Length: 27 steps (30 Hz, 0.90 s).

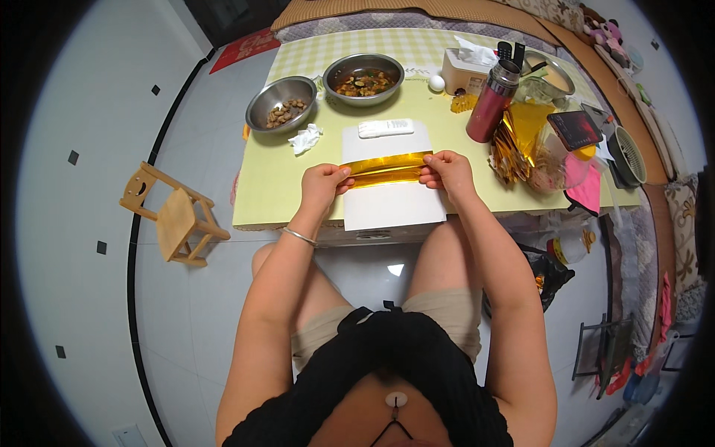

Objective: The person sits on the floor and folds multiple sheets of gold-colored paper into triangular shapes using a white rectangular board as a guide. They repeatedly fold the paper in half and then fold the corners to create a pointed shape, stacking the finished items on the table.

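Observation:
A shiny gold foil sheet (387, 162), creased lengthwise into a long band, stretches between my two hands above the table. My left hand (325, 186) pinches its left end between thumb and fingers. At the other end, my right hand (450, 173) pinches it the same way. Beneath the foil lies a white rectangular sheet (395, 210), reaching to the table's near edge. A flat white packet (386, 128) rests on the sheet's far end, just beyond the foil.
Behind are a steel bowl of peanuts (285, 112) and a steel bowl of food (363, 80). A crumpled tissue (305, 139) lies left. To the right stand a red thermos (491, 104), gold foil pieces (514, 153) and a phone (575, 130). A wooden chair (177, 216) stands left.

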Each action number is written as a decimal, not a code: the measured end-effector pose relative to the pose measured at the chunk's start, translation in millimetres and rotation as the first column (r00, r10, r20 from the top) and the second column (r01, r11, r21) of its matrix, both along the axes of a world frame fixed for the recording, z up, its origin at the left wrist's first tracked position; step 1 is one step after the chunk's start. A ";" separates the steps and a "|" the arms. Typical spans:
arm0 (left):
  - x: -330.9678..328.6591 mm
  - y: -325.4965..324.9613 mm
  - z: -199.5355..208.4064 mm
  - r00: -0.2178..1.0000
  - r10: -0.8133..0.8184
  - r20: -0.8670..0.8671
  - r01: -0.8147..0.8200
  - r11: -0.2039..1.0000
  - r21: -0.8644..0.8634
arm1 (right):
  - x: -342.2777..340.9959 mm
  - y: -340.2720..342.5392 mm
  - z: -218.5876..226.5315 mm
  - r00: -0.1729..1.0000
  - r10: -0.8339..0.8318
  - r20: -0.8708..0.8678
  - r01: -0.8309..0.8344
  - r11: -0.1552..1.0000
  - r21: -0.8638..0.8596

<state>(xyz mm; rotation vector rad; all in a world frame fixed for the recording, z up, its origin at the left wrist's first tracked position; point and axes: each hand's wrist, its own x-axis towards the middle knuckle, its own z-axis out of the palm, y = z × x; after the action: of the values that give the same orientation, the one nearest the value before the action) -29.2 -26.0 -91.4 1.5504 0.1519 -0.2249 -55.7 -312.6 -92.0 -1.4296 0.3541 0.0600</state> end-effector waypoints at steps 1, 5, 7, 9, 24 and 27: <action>-0.1 -0.1 -3.4 1.000 0.006 0.011 -0.006 1.000 0.020 | -1.8 -0.9 -0.1 1.000 0.015 -0.010 -0.015 0.999 -0.040; 0.2 1.1 -11.1 0.996 -0.025 0.091 0.006 0.980 0.197 | -8.2 -0.2 8.9 0.998 0.053 -0.044 -0.062 0.967 -0.248; 4.2 3.4 -17.8 0.986 -0.046 0.162 -0.015 0.935 0.354 | -10.2 2.3 9.1 0.997 0.059 -0.043 -0.070 0.949 -0.306; 6.0 5.9 -22.0 0.974 -0.080 0.212 -0.031 0.880 0.473 | -12.0 2.8 7.6 0.997 0.073 -0.034 -0.081 0.921 -0.382; -10.8 -3.7 -4.5 0.830 -0.404 0.385 -0.121 0.543 0.831 | -13.9 7.0 0.1 0.996 0.090 0.024 -0.042 0.665 -0.746; -19.0 -16.4 14.3 0.689 -0.604 0.400 -0.171 0.400 0.900 | -17.1 11.7 3.5 0.989 0.130 0.073 0.011 0.428 -0.904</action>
<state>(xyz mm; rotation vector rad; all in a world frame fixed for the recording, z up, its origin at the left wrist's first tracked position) -48.3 -42.4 -77.1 2.6797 -0.7223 0.3245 -72.8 -300.9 -88.5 -2.5451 0.2110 -0.2134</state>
